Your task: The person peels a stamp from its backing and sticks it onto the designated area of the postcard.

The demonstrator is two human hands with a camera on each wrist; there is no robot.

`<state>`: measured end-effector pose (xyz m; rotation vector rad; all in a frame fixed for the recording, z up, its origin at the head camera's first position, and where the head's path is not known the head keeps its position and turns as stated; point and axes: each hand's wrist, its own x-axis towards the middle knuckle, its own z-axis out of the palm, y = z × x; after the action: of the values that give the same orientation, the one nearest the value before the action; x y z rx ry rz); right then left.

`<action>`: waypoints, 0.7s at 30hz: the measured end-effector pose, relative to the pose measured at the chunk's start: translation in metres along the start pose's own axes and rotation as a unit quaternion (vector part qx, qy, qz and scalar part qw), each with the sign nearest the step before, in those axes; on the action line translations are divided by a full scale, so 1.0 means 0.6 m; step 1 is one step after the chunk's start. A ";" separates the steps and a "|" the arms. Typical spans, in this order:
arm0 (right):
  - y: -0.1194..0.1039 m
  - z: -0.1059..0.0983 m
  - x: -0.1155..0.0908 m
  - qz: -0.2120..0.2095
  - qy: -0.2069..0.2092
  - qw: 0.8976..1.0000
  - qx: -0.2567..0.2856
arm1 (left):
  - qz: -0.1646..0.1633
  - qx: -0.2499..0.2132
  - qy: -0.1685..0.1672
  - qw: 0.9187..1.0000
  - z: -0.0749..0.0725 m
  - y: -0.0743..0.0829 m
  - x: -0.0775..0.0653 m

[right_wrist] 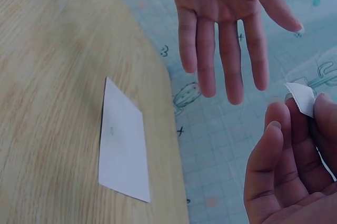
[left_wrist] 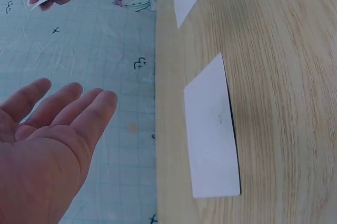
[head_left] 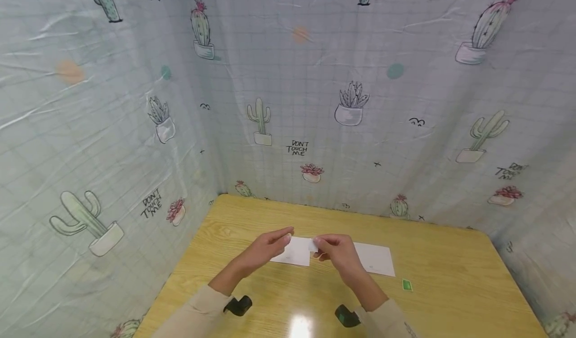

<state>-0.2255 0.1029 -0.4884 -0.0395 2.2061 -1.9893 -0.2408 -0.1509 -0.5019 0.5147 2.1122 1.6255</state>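
Observation:
My right hand (head_left: 338, 252) pinches a small stamp (right_wrist: 301, 98) between thumb and fingers. Its plain white side and serrated edge show in the right wrist view. Facing it from the left is my left hand (head_left: 268, 248), fingers straight and palm showing in the right wrist view (right_wrist: 221, 29), with nothing in it. Both hands are raised over the table. Beneath and between them lies a white paper rectangle (head_left: 294, 254), partly covered by the hands in the head view. A second white paper rectangle (head_left: 375, 259), with a small faint mark, lies right of my right hand.
A green stamp with a pale border (head_left: 407, 285) lies on the wooden table (head_left: 450, 278), to the right of the second paper. A curtain printed with cacti (head_left: 279, 78) hangs along the back and sides. Dark wrist devices (head_left: 239, 306) sit near both sleeves.

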 end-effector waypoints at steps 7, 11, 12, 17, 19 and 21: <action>0.005 0.002 0.002 0.000 0.004 1.000 -0.012 | -0.004 -0.069 -0.018 0.997 -0.001 0.007 -0.001; 0.008 0.000 0.002 0.003 0.011 1.000 -0.018 | -0.004 -0.081 -0.019 0.997 0.003 0.008 -0.002; 0.007 0.000 0.002 0.004 0.011 1.000 -0.017 | -0.006 -0.084 -0.017 0.996 0.004 0.008 -0.002; 0.009 -0.003 0.003 0.007 0.011 1.000 -0.022 | -0.013 -0.098 -0.010 0.995 0.010 0.008 -0.001; 0.009 -0.004 0.003 0.007 0.015 1.000 -0.024 | -0.015 -0.103 -0.007 0.995 0.014 0.008 0.002; 0.009 -0.005 0.003 0.006 0.017 1.000 -0.024 | -0.012 -0.103 -0.005 0.995 0.019 0.009 0.004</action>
<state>-0.2270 0.1065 -0.4936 -0.0001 2.2691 -1.9454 -0.2362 -0.1390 -0.4995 0.4257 1.9078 1.7975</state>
